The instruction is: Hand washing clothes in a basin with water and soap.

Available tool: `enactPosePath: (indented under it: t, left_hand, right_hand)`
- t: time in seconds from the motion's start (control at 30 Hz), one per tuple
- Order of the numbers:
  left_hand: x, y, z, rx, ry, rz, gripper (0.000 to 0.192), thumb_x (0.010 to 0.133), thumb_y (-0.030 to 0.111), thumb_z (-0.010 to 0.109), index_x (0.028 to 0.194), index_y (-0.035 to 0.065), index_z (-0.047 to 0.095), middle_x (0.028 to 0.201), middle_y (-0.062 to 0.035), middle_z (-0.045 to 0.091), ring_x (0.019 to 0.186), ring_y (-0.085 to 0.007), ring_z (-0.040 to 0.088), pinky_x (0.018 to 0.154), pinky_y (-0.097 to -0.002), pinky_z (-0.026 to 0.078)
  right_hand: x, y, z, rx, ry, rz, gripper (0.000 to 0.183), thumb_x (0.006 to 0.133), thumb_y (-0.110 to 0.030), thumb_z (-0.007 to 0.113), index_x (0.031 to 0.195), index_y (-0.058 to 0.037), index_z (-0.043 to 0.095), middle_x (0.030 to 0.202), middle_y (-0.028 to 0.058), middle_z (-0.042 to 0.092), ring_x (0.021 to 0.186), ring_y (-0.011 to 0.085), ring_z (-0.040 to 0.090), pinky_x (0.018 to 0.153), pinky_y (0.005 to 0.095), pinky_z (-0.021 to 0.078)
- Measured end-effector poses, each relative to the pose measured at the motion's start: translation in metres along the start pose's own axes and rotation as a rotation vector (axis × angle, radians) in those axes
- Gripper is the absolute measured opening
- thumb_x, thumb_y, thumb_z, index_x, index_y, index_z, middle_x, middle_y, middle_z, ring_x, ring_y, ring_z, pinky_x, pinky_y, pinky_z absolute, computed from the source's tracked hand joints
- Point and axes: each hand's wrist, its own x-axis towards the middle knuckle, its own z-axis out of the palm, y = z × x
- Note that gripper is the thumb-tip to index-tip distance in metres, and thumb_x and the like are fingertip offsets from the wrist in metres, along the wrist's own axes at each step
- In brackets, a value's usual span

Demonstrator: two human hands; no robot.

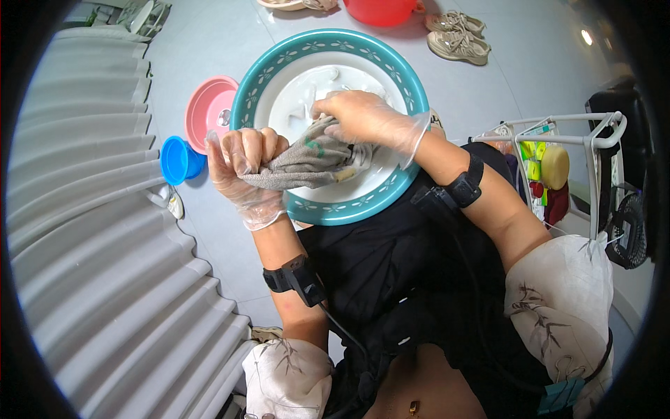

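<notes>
A grey knit fabric piece (306,157), which looks like a wet sock, stretches over the near part of a teal-rimmed white basin (340,213). It bears a green mark and a yellowish patch. My left hand (248,157), in a clear plastic glove, grips its left end, fingers curled over the cloth. At its upper right side, my right hand (358,116), gloved likewise, pinches the fabric; part of the grip is hidden by the hand itself. Cloudy, whitish water (298,99) lies in the basin beneath, with pale shapes in it that I cannot make out.
Left of the basin are a pink basin (201,112) and a blue cup-like container (175,161), near a white pleated curtain (99,209). A red tub (379,10) and beige sneakers (459,44) are beyond. At right stands a white rack (557,139) holding packets.
</notes>
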Motion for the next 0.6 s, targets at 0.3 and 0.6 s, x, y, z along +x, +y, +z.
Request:
enactPosePath:
  t: [0.3, 0.6]
  left_hand:
    - [-0.001, 0.002, 0.002, 0.090, 0.076, -0.072, 0.047, 0.089, 0.040, 0.052, 0.051, 0.0157, 0.038, 0.048, 0.0019, 0.038, 0.048, -0.0103, 0.027, 0.047, -0.0258, 0.018]
    - [0.000, -0.007, -0.001, 1.357, 0.414, 0.005, 0.026, 0.081, 0.023, 0.067, 0.097, 0.0025, 0.064, 0.084, -0.0041, 0.058, 0.079, -0.0130, 0.051, 0.073, -0.0273, 0.043]
  right_hand:
    - [0.014, 0.003, -0.014, 0.057, 0.040, 0.110, 0.015, 0.077, -0.016, 0.054, 0.083, -0.0064, 0.064, 0.084, 0.0171, 0.064, 0.083, 0.0353, 0.062, 0.076, 0.0434, 0.0477]
    - [0.015, -0.005, -0.026, 0.805, 0.112, -0.006, 0.024, 0.083, -0.024, 0.050, 0.080, -0.0007, 0.056, 0.070, 0.0047, 0.052, 0.069, 0.0134, 0.051, 0.066, 0.0300, 0.0435]
